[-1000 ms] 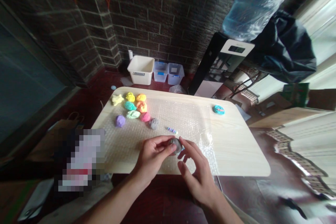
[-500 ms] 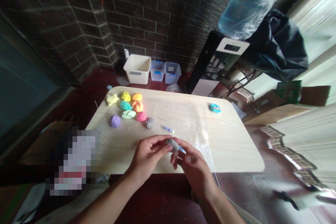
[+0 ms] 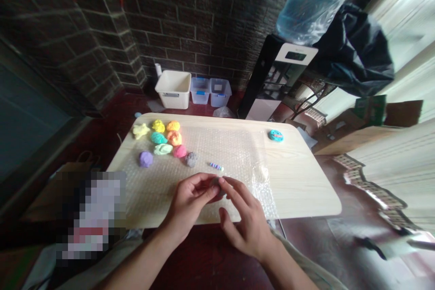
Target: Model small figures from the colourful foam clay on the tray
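My left hand (image 3: 190, 201) and my right hand (image 3: 245, 217) meet above the near edge of a light wooden table (image 3: 306, 181). Between their fingertips they pinch a small grey clay lump (image 3: 215, 184), mostly hidden by the fingers. Under them lies a sheet of bubble wrap (image 3: 224, 149). Several coloured clay lumps sit at the far left, among them a purple ball (image 3: 146, 159), a pink ball (image 3: 180, 151) and a grey ball (image 3: 190, 159). A small striped clay roll (image 3: 216, 166) lies just beyond my hands.
A blue clay disc (image 3: 275, 135) sits at the table's far right. Behind the table, on the floor by the brick wall, stand a white bin (image 3: 173, 89) and two clear boxes (image 3: 210, 91). A water dispenser (image 3: 278, 77) stands at the back right.
The right hand's fingers have come over the grey lump, which now shows less. The view has shifted slightly, so the table sits lower left in the frame.
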Available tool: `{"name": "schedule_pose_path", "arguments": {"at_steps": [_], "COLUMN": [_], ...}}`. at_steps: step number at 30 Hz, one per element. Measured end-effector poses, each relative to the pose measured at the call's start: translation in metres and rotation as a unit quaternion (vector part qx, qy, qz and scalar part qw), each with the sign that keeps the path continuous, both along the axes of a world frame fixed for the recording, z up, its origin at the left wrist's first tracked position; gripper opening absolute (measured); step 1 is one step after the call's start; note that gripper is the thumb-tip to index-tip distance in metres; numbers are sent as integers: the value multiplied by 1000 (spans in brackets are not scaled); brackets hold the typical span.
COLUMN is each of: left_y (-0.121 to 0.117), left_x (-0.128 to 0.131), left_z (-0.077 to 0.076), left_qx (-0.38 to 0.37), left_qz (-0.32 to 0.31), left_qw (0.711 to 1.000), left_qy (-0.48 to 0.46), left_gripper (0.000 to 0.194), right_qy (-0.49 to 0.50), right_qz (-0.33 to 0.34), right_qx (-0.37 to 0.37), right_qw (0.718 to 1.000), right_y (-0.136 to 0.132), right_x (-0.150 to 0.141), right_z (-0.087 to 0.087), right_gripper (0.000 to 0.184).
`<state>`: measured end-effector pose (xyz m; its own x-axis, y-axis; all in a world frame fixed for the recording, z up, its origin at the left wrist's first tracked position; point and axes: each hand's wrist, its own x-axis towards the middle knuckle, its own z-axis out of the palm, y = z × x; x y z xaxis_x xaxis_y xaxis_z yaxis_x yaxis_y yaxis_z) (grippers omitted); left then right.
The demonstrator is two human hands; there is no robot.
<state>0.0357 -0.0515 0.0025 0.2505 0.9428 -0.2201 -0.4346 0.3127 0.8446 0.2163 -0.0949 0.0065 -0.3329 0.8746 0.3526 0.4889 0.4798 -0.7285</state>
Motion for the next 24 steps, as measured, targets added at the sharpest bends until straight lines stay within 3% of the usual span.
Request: {"name": "schedule_pose_path", "arguments": {"at_steps": [8, 14, 18, 24], "left_y": [-1, -1, 0, -2], "left_x": [-1, 0, 0, -2], "left_z": [1, -2, -3, -4], "left_qx": [-9, -17, 4, 15], "left_qz": [-13, -4, 2, -11], "left_qw": [1000, 1000, 999, 998], "left_qy": [-23, 4, 33, 53], "left_gripper": [26, 44, 40, 36], "right_qy": [13, 61, 112, 105], "right_qz": [12, 18, 3, 15], "right_qx": [-10, -40, -77, -91], "right_qw": [1000, 997, 991, 990], "right_y": [2, 0, 0, 3], "right_x": [-2, -2, -1, -2], "right_z": [1, -7, -6, -1], "right_gripper": [79, 84, 76, 67]}}
